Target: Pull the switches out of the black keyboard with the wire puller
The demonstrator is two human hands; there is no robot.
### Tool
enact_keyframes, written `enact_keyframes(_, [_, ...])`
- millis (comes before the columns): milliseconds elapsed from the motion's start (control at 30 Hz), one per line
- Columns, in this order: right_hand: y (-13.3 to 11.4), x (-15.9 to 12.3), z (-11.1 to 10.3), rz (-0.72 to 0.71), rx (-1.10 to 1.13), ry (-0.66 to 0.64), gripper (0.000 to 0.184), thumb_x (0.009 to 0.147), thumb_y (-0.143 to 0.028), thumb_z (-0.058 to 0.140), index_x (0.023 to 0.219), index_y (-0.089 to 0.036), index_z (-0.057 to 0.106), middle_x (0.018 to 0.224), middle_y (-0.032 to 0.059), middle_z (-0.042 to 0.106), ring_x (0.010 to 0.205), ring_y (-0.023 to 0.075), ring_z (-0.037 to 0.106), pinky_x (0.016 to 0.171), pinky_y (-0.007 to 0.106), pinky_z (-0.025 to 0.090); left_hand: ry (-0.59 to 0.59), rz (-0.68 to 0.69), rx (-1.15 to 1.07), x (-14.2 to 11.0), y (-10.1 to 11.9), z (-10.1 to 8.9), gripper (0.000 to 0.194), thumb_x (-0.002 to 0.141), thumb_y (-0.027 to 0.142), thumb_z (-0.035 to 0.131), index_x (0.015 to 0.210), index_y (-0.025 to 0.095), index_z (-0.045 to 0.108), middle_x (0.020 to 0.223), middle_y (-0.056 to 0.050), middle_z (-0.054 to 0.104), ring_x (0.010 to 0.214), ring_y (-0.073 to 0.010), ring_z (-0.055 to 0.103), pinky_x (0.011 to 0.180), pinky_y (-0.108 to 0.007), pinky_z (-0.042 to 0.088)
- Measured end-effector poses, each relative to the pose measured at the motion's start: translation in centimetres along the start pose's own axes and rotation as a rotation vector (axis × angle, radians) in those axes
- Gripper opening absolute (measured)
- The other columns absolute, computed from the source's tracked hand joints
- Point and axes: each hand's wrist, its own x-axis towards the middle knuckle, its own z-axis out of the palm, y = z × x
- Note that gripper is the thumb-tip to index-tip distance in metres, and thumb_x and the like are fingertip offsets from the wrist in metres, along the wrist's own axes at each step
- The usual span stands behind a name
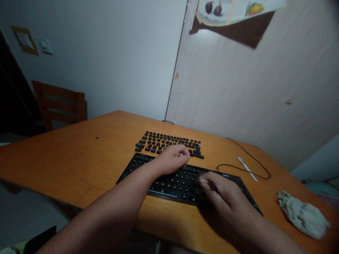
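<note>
A black keyboard (pixel 166 183) lies across the front of the wooden table, with most of its keycaps off and small pale key mounts showing. Beyond it, loose black keycaps (pixel 159 137) are laid out in rows. My left hand (pixel 174 158) is curled closed over the keyboard's far edge, beside the loose keycaps; what its fingers hold, if anything, is hidden. Over the keyboard's right part, my right hand (pixel 222 192) is closed with thumb and forefinger together. Something dark shows at its fingers, too unclear to name.
A white stick-like tool (pixel 246 168) lies by a thin black cable (pixel 238 165) on the right. A crumpled pale cloth (pixel 304 216) rests near the table's right edge. One small black piece (pixel 97 138) is at the left. Behind stand a wooden chair (pixel 62 102) and a wall.
</note>
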Motion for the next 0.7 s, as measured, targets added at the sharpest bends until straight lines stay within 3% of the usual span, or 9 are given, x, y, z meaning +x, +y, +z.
enact_keyframes(167, [0.0, 0.1, 0.3, 0.099, -0.191, -0.164, 0.008, 0.086, -0.03, 0.059, 0.086, -0.024, 0.064, 0.081, 0.0002, 0.067, 0.073, 0.017, 0.059, 0.064, 0.027, 0.038, 0.047, -0.05, -0.134, 0.2, 0.1, -0.1, 0.011, 0.078, 0.025, 0.055, 0.08, 0.015, 0.06, 0.061, 0.002, 0.058, 0.057, -0.011, 0.052, 0.054, -0.021, 0.036])
enact_keyframes(333, [0.5, 0.4, 0.5, 0.132, -0.092, -0.218, 0.008, 0.083, -0.023, 0.057, 0.081, -0.022, 0.065, 0.079, -0.0002, 0.067, 0.072, 0.0159, 0.059, 0.064, 0.026, 0.038, 0.083, -0.073, -0.227, 0.5, 0.0, -0.2, 0.011, 0.078, 0.025, 0.056, 0.08, 0.015, 0.059, 0.063, 0.002, 0.059, 0.059, -0.0103, 0.053, 0.057, -0.021, 0.039])
enact_keyframes(467, [1.1, 1.5, 0.0, 0.221, 0.153, -0.14, 0.018, 0.084, -0.035, 0.058, 0.077, -0.019, 0.061, 0.07, -0.0005, 0.059, 0.065, 0.0142, 0.052, 0.058, 0.025, 0.036, 0.039, -0.086, -0.262, 0.3, 0.1, -0.2, 0.011, 0.077, 0.025, 0.057, 0.081, 0.015, 0.06, 0.067, 0.001, 0.061, 0.062, -0.0102, 0.055, 0.059, -0.021, 0.04])
enact_keyframes(600, [1.3, 3.1, -0.5, 0.314, 0.379, 0.011, 0.028, 0.083, -0.045, 0.06, 0.079, -0.017, 0.059, 0.066, -0.0028, 0.053, 0.061, 0.0121, 0.045, 0.057, 0.024, 0.035, -0.119, -0.132, -0.35, -0.1, 0.6, 0.0, 0.014, 0.076, 0.026, 0.059, 0.085, 0.015, 0.059, 0.071, 0.002, 0.061, 0.057, -0.0084, 0.055, 0.055, -0.02, 0.041])
enact_keyframes(700, [1.2, 4.1, -0.4, 0.296, 0.428, 0.072, 0.03, 0.082, -0.046, 0.062, 0.078, -0.017, 0.06, 0.068, -0.0019, 0.054, 0.063, 0.0125, 0.046, 0.059, 0.025, 0.036, -0.211, -0.164, -0.42, -0.3, 0.9, 0.1, 0.018, 0.077, 0.029, 0.061, 0.088, 0.015, 0.059, 0.072, 0.001, 0.062, 0.057, -0.0083, 0.057, 0.054, -0.02, 0.043])
